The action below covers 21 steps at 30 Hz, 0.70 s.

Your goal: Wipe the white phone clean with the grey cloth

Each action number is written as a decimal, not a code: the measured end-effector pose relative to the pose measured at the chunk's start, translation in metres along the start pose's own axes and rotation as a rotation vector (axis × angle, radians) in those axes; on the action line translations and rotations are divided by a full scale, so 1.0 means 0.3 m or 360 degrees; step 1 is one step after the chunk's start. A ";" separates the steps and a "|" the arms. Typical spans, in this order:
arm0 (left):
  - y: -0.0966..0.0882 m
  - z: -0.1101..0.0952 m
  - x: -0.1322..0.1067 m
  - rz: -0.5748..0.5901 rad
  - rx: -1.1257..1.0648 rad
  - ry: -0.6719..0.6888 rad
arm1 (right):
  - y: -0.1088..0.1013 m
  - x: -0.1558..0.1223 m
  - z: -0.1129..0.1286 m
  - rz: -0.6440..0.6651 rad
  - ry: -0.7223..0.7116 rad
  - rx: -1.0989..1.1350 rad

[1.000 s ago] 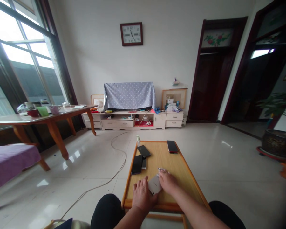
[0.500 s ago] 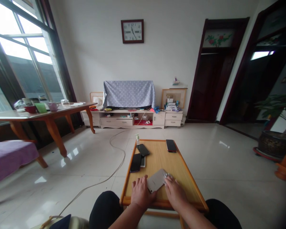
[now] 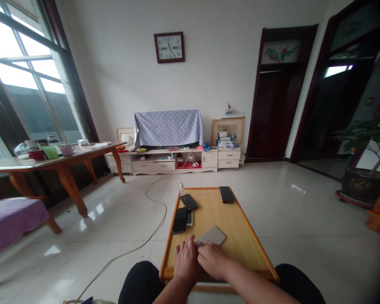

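Observation:
A light silver-gold smartphone (image 3: 214,235) lies back up on the wooden tray table (image 3: 237,253), its near end covered by both hands. My left hand (image 3: 186,257) holds the phone at its left edge, fingers bent over it. My right hand (image 3: 213,261) presses on the phone's near end beside my left hand, with its fingers curled. Whatever may be in the right fingers is hidden. Toward the left edge of the table lie a black phone (image 3: 180,220) partly over a white one (image 3: 189,218), and another dark phone (image 3: 189,202).
A small pump bottle (image 3: 181,187) stands at the table's far left corner. More stacked phones (image 3: 226,194) lie at its far right. A cable (image 3: 155,230) runs over the floor to the left. My knees flank the table.
My right hand has moved left and nearer, from the phone's far right end to its near end. The whitish bit at its fingertips no longer shows. My left hand stays at the phone.

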<state>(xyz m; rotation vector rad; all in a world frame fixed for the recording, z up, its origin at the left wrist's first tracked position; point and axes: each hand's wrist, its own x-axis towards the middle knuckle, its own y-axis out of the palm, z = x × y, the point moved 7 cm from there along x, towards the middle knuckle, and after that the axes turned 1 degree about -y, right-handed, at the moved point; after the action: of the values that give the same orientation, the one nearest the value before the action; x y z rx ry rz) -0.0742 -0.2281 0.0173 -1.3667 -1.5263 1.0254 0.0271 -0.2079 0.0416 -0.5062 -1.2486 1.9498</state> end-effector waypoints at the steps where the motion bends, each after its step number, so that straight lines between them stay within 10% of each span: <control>1: -0.006 -0.003 -0.002 -0.0027 -0.0015 -0.0013 | -0.021 0.011 -0.035 -0.0007 0.0064 -0.0007; 6: -0.010 -0.012 -0.007 -0.0057 -0.0039 -0.0042 | -0.096 0.059 -0.164 -0.0163 0.0324 -0.0065; 13: 0.001 -0.004 -0.003 -0.0066 -0.0008 0.0003 | -0.003 0.033 -0.045 -0.0108 0.0046 0.0030; 21: -0.011 -0.010 -0.009 -0.0112 -0.0042 -0.0038 | -0.064 -0.015 -0.269 -0.0345 0.0551 -0.0136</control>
<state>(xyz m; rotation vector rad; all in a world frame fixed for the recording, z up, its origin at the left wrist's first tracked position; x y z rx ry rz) -0.0722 -0.2311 0.0214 -1.3137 -1.5994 0.9842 0.0913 -0.1589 0.0227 -0.6887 -1.1155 1.5560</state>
